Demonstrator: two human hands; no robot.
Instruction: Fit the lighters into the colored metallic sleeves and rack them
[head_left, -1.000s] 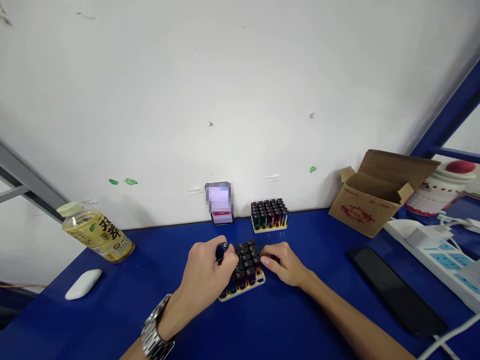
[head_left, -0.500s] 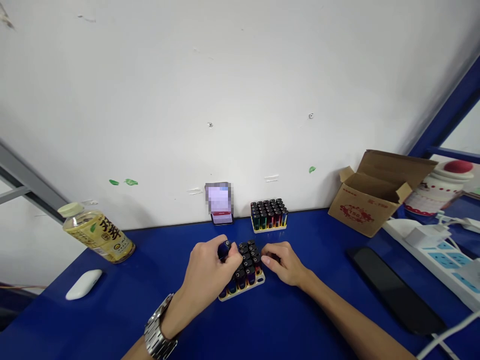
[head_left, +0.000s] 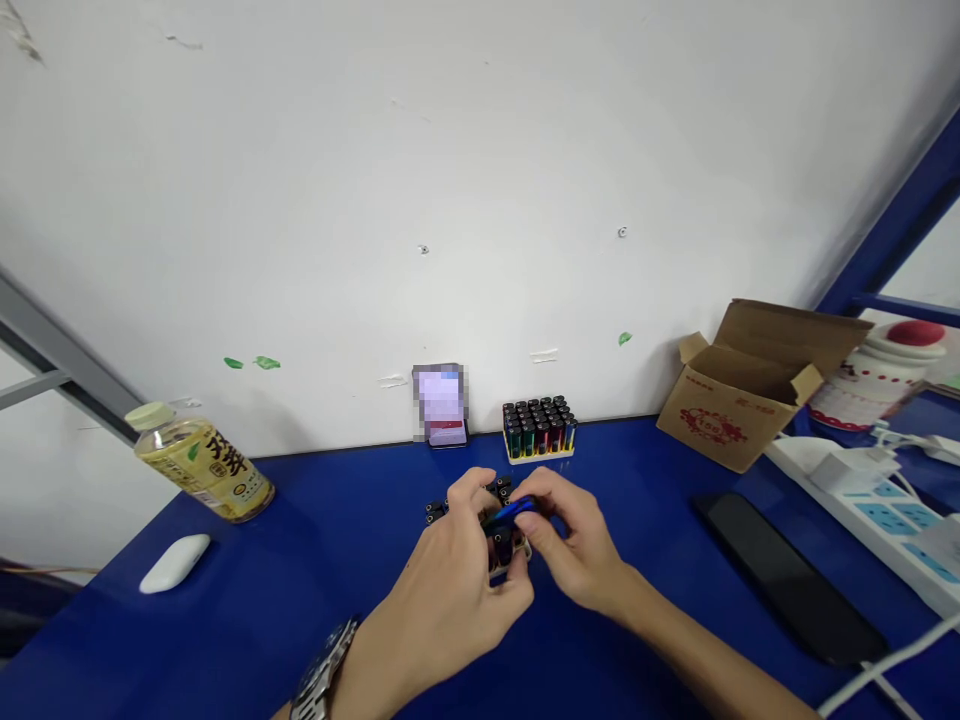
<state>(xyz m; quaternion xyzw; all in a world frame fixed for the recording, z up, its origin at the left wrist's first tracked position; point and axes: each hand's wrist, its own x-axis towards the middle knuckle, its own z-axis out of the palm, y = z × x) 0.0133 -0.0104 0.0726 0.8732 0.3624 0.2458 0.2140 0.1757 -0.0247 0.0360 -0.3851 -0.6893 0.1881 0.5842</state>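
Note:
A pale tray [head_left: 498,574] filled with upright black-topped lighters [head_left: 501,541] stands on the blue table, largely covered by my hands. My right hand [head_left: 574,540] pinches a shiny blue lighter [head_left: 513,511] between thumb and fingers, tilted nearly flat above the others. My left hand [head_left: 457,570] reaches over the tray, its thumb at the front right corner and its fingers curled across the lighters, gripping the tray. The left fingertips come close to the blue lighter; whether they touch it is hidden. Some lighter tops show beyond the left hand's knuckles.
Behind stands a second tray of colourful lighters [head_left: 540,430] near a phone [head_left: 444,405] leaning on the wall. Left are a drink bottle [head_left: 206,465] and a white case [head_left: 175,563]. Right are an open cardboard box [head_left: 731,405], a black phone [head_left: 787,575] and a power strip [head_left: 862,500].
My left hand has gone from pinching a dark lighter above the tray to spanning the tray. My right hand has moved slightly left and now holds a blue lighter.

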